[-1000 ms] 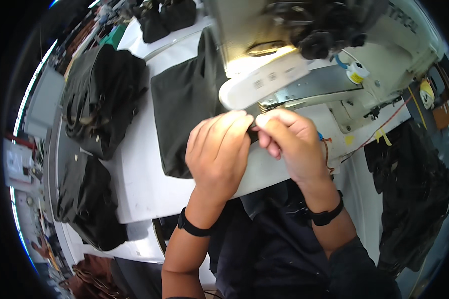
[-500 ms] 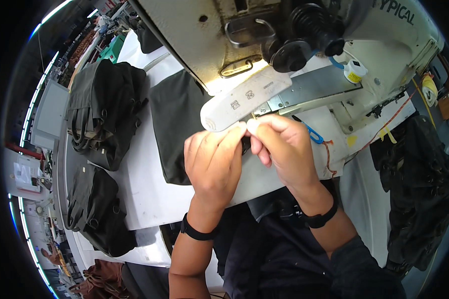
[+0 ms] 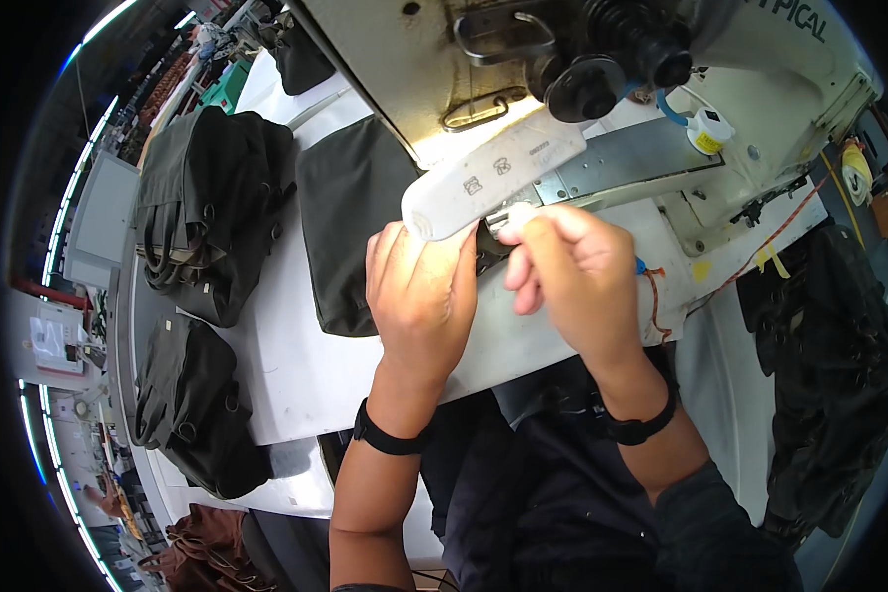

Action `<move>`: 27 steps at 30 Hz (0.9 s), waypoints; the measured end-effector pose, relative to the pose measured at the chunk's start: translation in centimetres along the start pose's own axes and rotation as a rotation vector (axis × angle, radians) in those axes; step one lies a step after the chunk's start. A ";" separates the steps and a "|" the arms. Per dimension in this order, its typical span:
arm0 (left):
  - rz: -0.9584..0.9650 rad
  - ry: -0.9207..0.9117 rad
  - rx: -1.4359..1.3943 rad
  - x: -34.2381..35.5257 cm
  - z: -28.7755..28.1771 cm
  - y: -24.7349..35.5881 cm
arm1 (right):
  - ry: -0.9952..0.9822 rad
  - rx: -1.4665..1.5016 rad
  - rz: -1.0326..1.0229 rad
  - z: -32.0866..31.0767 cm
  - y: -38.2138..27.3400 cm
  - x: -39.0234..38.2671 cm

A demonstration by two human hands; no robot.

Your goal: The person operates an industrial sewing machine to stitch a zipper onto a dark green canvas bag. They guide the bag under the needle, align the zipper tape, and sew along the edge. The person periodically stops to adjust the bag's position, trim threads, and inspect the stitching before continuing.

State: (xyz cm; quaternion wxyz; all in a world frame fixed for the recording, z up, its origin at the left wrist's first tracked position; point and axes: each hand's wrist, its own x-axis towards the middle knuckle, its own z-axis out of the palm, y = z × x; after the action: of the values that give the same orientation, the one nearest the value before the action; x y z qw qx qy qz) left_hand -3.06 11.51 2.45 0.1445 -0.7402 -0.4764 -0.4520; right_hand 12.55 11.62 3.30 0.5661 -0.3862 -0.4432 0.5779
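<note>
My left hand (image 3: 419, 296) is closed over the edge of dark olive fabric (image 3: 345, 232), its fingertips hidden beside the white rounded guard (image 3: 483, 173) of a sewing machine (image 3: 750, 138). My right hand (image 3: 577, 271) has thumb and index pinched at the small metal parts by the machine's sewing bed (image 3: 641, 153); what is between them is too small to make out, and its other fingers curl loosely. A blue-handled tool (image 3: 639, 264) lies partly hidden behind my right hand, beside an orange cord (image 3: 655, 301).
Dark bags lie at the left (image 3: 202, 212) and lower left (image 3: 192, 405) of the white table (image 3: 286, 395). More dark bags (image 3: 829, 385) are piled at the right. The machine head (image 3: 483, 59) overhangs my hands. Brown material (image 3: 207, 548) shows at bottom left.
My right hand has risen and moved slightly right, parting from my left fingertips. My left hand has lifted a little. The view shifted, bringing the machine head more fully in.
</note>
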 end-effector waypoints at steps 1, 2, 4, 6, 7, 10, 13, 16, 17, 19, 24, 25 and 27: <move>-0.010 0.003 -0.006 0.0 0.1 0.0 | 0.029 -0.044 -0.068 -0.4 -0.2 0.0; -0.019 0.006 -0.013 0.0 0.2 0.1 | 0.059 -0.088 -0.136 -0.5 -0.5 0.0; -0.042 0.006 0.004 0.1 0.3 0.5 | 0.026 -0.114 -0.134 -0.3 -1.7 0.7; -0.072 0.006 0.052 0.2 0.3 0.9 | -0.056 -0.164 -0.080 -0.3 -2.4 2.0; -0.073 0.004 0.079 0.3 0.4 1.1 | -0.071 -0.170 -0.138 -0.5 -1.9 2.9; -0.045 0.004 0.102 0.6 0.3 0.9 | -0.114 -0.022 -0.101 -1.1 -2.1 3.2; 0.027 0.001 0.028 0.8 -0.1 0.3 | -0.115 -0.058 -0.137 -1.2 -1.5 3.1; 0.040 -0.037 0.026 1.1 -0.5 0.3 | -0.112 -0.106 -0.142 -1.0 -1.4 3.1; 0.040 -0.039 0.027 1.1 -0.4 0.3 | -0.110 -0.121 -0.143 -1.0 -1.3 3.1; 0.041 -0.037 0.031 1.2 -0.4 0.3 | -0.110 -0.140 -0.144 -1.0 -1.4 3.1; -0.008 -0.025 -0.022 1.1 0.0 0.0 | -0.108 -0.182 -0.163 -0.9 -1.2 3.1; -0.023 -0.019 -0.036 1.1 0.0 -0.1 | -0.109 -0.192 -0.169 -0.8 -1.3 3.1; -0.025 -0.017 -0.057 1.2 0.1 -0.3 | -0.110 -0.200 -0.169 -0.8 -1.4 3.1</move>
State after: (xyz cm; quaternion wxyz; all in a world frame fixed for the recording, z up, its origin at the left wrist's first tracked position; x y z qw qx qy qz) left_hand -3.13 12.41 3.30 0.1136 -0.7418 -0.4739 -0.4608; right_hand 13.56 14.70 4.51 0.5463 -0.3699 -0.5598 0.5013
